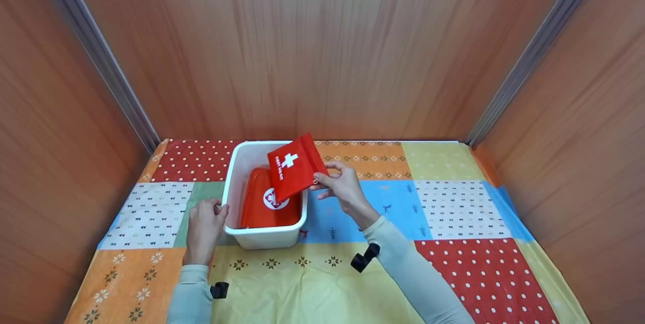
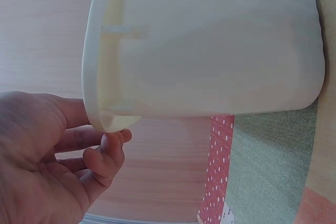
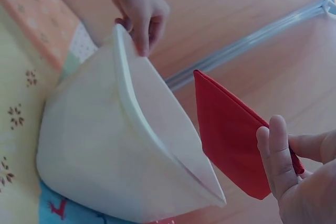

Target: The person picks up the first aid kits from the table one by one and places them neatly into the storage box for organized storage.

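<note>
My right hand pinches a red first aid pouch by its lower right corner, thumb on the printed face and fingers behind. The pouch, marked with a white cross, is tilted over the right side of a white plastic bin. At the bin's left rim, my left hand grips the edge with curled fingers, as the left wrist view shows the rim between thumb and fingers. Inside the bin lies a larger red case with a round white emblem, partly covered by the pouch in the head view.
A patchwork-patterned cloth covers the table. Wood-grain panels enclose the back and both sides, with metal posts at the corners. Each sleeved forearm carries a small black wrist device.
</note>
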`<act>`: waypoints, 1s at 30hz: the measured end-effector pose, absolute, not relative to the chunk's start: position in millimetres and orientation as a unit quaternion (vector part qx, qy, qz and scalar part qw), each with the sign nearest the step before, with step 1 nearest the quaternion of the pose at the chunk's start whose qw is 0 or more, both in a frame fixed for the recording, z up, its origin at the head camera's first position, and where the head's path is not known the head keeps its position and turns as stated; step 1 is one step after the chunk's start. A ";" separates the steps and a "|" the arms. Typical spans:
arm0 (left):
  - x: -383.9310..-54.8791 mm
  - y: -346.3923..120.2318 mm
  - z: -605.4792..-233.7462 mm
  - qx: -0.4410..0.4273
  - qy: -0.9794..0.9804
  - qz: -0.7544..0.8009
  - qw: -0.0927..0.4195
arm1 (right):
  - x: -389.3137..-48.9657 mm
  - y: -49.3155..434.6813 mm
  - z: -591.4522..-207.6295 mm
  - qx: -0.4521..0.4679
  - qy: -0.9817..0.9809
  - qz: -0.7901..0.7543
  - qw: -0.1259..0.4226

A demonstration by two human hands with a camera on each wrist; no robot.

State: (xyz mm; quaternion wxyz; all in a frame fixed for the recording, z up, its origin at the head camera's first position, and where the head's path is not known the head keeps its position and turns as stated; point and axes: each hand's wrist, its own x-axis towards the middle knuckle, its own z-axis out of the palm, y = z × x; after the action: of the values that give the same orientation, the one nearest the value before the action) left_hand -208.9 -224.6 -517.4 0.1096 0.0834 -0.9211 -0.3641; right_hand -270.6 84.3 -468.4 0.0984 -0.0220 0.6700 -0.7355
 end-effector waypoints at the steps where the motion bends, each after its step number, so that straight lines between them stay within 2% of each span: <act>1: -208.8 -224.8 -517.4 0.083 -0.921 -0.365 0.109 | -270.1 81.7 -468.4 -0.021 0.671 -0.734 0.102; 30: -208.9 -223.0 -519.6 0.089 -0.923 -0.355 0.122 | -247.7 50.7 -490.2 -0.048 0.710 -0.684 0.161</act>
State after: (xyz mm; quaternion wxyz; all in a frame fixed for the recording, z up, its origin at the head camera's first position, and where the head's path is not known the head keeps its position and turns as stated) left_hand -208.9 -223.0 -519.6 0.1222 0.0894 -0.9226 -0.3547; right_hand -247.7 50.7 -490.2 0.1607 -0.0476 0.7095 -0.6845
